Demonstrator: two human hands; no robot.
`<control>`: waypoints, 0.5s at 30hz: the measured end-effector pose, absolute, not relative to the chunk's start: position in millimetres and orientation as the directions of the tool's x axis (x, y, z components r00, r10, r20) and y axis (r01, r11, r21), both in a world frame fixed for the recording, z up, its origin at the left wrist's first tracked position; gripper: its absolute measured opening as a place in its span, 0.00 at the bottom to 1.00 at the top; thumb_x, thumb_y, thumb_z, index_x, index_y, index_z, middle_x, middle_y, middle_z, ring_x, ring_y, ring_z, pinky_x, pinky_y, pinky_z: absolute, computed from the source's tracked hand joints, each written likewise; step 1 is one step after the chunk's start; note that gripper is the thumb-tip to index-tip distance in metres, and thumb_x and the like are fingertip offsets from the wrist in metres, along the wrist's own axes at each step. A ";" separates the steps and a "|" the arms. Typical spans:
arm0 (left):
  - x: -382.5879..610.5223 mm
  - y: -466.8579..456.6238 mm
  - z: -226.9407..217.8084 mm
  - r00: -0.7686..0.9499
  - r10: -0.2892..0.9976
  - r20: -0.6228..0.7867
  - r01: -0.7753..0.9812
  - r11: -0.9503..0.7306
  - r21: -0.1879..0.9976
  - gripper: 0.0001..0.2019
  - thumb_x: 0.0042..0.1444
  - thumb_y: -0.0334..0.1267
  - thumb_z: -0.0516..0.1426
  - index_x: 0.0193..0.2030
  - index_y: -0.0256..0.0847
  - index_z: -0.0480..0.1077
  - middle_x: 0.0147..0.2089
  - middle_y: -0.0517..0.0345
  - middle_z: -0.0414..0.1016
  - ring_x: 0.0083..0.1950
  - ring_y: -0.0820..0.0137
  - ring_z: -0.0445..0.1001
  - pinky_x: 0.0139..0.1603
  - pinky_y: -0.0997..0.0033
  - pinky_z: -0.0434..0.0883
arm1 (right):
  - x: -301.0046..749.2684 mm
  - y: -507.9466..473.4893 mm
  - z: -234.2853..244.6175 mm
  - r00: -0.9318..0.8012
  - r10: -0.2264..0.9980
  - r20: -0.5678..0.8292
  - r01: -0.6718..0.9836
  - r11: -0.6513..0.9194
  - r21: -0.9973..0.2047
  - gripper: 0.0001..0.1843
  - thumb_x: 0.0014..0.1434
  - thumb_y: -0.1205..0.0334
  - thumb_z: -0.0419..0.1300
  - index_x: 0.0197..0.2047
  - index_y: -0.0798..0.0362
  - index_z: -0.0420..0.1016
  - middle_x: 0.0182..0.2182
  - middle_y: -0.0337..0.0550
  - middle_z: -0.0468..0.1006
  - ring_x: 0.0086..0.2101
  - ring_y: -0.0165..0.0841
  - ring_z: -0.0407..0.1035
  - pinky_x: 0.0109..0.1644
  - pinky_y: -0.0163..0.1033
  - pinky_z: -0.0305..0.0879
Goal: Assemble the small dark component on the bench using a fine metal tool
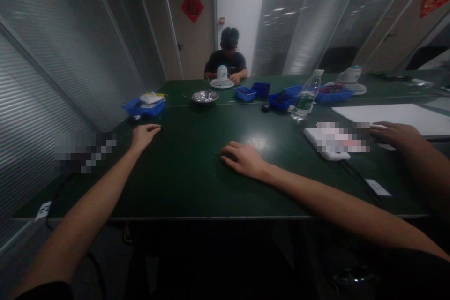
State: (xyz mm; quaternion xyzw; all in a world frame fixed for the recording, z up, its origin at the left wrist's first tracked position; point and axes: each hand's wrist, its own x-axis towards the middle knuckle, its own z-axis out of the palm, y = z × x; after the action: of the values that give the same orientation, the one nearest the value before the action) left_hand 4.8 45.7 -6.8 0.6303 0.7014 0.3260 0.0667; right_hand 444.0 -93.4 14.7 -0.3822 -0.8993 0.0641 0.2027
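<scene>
My left hand rests palm down on the dark green table near its left edge, fingers loosely stretched and holding nothing. A blue tray with white items sits just beyond it. My right hand lies flat near the table's middle, fingers slightly curled toward the surface, with nothing in it. Tiny specks lie on the table beside its fingertips.
Another person's hand rests at the right by a white device and a white sheet. A water bottle, several blue trays and a metal bowl stand farther back. A person sits at the far end.
</scene>
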 end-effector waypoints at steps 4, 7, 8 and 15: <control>9.1 44.7 -8.3 -0.190 0.904 0.382 0.851 -0.043 0.524 0.16 0.58 0.45 0.63 0.51 0.43 0.83 0.47 0.49 0.84 0.47 0.55 0.82 0.53 0.60 0.75 | 444.0 -92.5 12.4 -0.623 0.714 0.320 0.662 0.699 -0.271 0.16 0.72 0.55 0.55 0.57 0.50 0.74 0.47 0.46 0.76 0.37 0.32 0.72 0.39 0.38 0.66; 12.8 44.5 -7.6 -0.203 0.901 0.384 0.854 -0.029 0.519 0.16 0.58 0.45 0.64 0.49 0.43 0.83 0.47 0.49 0.84 0.47 0.54 0.82 0.53 0.60 0.75 | 444.1 -92.3 11.6 -0.625 0.712 0.320 0.658 0.701 -0.274 0.16 0.72 0.55 0.55 0.57 0.50 0.74 0.48 0.46 0.76 0.37 0.32 0.72 0.39 0.38 0.66; 14.1 44.8 -7.0 -0.209 0.902 0.378 0.854 -0.020 0.520 0.16 0.58 0.45 0.64 0.49 0.43 0.83 0.47 0.49 0.84 0.47 0.54 0.82 0.53 0.59 0.75 | 444.1 -92.3 11.6 -0.626 0.711 0.318 0.658 0.702 -0.272 0.16 0.72 0.55 0.55 0.58 0.51 0.74 0.48 0.46 0.76 0.37 0.32 0.72 0.39 0.38 0.66; 17.9 50.9 -7.2 -0.324 0.901 0.288 0.772 0.075 0.632 0.16 0.53 0.45 0.66 0.46 0.42 0.84 0.47 0.49 0.85 0.50 0.53 0.81 0.55 0.57 0.73 | 444.5 -91.4 11.1 -0.625 0.712 0.320 0.668 0.700 -0.253 0.16 0.72 0.54 0.55 0.57 0.50 0.74 0.47 0.45 0.76 0.36 0.32 0.72 0.38 0.37 0.65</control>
State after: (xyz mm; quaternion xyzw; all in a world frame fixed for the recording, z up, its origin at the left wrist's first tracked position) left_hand 17.9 50.9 -7.2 0.5745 0.7278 0.3636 0.0891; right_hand 444.5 -91.4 11.1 -0.3835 -0.8996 0.0550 0.2015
